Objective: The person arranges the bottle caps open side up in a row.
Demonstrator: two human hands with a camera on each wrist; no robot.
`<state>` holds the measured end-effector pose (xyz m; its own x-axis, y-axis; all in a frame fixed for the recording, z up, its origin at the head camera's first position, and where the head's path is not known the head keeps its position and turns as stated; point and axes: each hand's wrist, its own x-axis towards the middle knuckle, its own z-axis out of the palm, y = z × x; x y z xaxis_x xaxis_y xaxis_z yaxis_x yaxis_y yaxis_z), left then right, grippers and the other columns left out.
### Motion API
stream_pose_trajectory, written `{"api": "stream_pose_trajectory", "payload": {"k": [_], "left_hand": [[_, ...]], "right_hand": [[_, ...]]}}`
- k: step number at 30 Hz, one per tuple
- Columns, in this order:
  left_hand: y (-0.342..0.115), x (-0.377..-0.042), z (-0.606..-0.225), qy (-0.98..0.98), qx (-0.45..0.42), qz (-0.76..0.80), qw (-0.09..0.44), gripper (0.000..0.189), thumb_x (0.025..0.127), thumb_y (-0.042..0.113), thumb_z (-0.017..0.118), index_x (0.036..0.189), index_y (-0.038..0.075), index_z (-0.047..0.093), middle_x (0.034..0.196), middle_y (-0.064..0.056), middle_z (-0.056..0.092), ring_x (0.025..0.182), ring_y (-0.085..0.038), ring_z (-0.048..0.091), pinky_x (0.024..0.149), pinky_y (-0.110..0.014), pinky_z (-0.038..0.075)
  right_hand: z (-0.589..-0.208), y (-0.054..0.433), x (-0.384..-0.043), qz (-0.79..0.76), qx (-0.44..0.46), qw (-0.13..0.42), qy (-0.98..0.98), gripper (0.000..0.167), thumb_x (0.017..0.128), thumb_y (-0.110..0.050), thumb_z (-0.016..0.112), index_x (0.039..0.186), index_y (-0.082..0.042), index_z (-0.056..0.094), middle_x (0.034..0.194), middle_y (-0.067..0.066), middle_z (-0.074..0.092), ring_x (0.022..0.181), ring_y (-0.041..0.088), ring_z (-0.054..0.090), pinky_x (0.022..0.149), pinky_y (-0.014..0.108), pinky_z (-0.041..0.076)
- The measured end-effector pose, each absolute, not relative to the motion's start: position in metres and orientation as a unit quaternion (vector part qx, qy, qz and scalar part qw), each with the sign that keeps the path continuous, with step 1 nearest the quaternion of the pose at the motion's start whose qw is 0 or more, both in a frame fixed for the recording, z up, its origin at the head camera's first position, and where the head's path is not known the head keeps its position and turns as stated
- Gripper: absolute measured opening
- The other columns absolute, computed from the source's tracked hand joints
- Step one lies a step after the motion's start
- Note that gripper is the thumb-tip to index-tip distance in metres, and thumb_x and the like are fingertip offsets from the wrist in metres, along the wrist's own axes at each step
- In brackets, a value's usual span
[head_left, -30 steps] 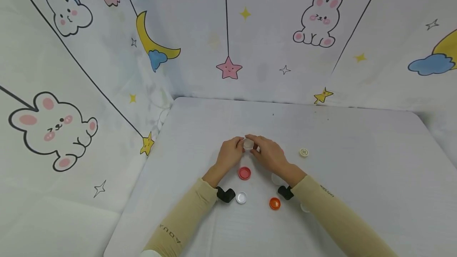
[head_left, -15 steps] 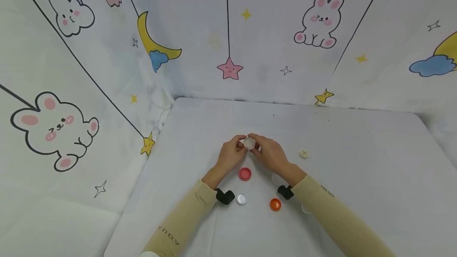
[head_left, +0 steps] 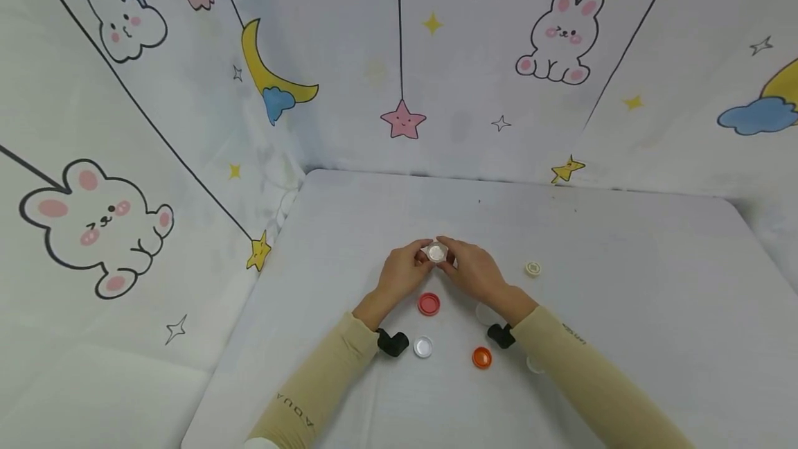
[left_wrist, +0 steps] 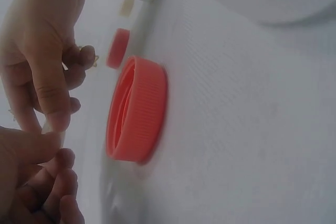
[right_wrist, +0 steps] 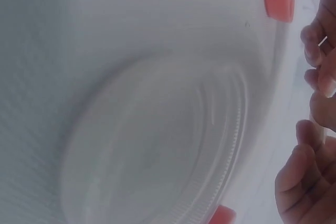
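Observation:
Both hands meet above the white table and pinch one small, pale round cap (head_left: 437, 252) between their fingertips. My left hand (head_left: 400, 273) holds its left edge, while the right hand (head_left: 472, 270) grips the opposite edge. A ringed face of this cap shows in the head view; in both wrist views fingers hide most of it. Just below the hands lies a red ridged cap (head_left: 429, 304), large in the left wrist view (left_wrist: 139, 111). A clear, ribbed lid (right_wrist: 157, 145) fills much of the right wrist view, and my right wrist partly covers it from above.
Nearer the front lie a white cap (head_left: 423, 347) and an orange cap (head_left: 482, 357). A cream cap (head_left: 533, 269) sits right of the right hand. Another clear piece (head_left: 534, 364) is partly under the right sleeve. A printed cloth wall (head_left: 349, 47) stands behind the table.
The pale cap has been turned between the fingers: its face looked plain before, and now a bright ringed side shows. Both hands stay nearly in place; the loose caps have not moved.

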<state>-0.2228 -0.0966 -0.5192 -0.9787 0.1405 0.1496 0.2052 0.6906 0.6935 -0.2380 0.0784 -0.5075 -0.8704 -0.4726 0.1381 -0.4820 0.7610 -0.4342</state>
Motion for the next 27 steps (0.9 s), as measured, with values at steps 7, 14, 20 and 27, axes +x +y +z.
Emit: {"api": "stream_pose_trajectory", "payload": {"k": [7,14,20,27], "left_hand": [[-0.0994,-0.2278,-0.5165,-0.943,-0.11,-0.314,0.011,0.04,0.086,0.015,0.073,0.124,0.006,0.065,0.079,0.002,0.067,0.067,-0.009,0.056,0.063,-0.026,0.045],[-0.0999,-0.2249,-0.5147,-0.951,-0.119,-0.284,-0.044,0.038,0.088,0.019,0.072,0.123,0.006,0.066,0.081,0.002,0.062,0.071,-0.011,0.054,0.064,-0.026,0.044],[-0.0994,-0.2223,-0.5169,-0.956,-0.12,-0.264,-0.038,0.037,0.087,0.019,0.074,0.121,0.005,0.067,0.081,0.002,0.059,0.072,-0.011,0.053,0.065,-0.027,0.043],[-0.0989,-0.2226,-0.5158,-0.958,-0.112,-0.263,-0.037,0.038,0.087,0.018,0.073,0.122,0.004,0.066,0.082,0.002,0.058,0.074,-0.012,0.052,0.066,-0.027,0.044]], "right_hand": [[-0.5064,0.0743,-0.2426,0.214,0.236,-0.031,-0.947,0.048,0.09,-0.023,0.071,0.134,-0.01,0.058,0.08,-0.003,0.062,0.069,0.014,0.053,0.063,0.029,0.047],[-0.5123,0.0737,-0.2416,0.188,0.229,-0.071,-0.953,0.038,0.09,-0.021,0.071,0.127,-0.013,0.064,0.078,-0.004,0.061,0.069,0.012,0.053,0.06,0.028,0.045],[-0.5143,0.0734,-0.2394,0.188,0.24,-0.071,-0.95,0.041,0.089,-0.021,0.072,0.128,-0.011,0.063,0.081,-0.004,0.063,0.071,0.011,0.054,0.063,0.029,0.047],[-0.5143,0.0727,-0.2429,0.194,0.262,-0.057,-0.944,0.038,0.088,-0.018,0.073,0.123,-0.006,0.065,0.078,-0.002,0.062,0.07,0.013,0.054,0.066,0.031,0.048]]}}
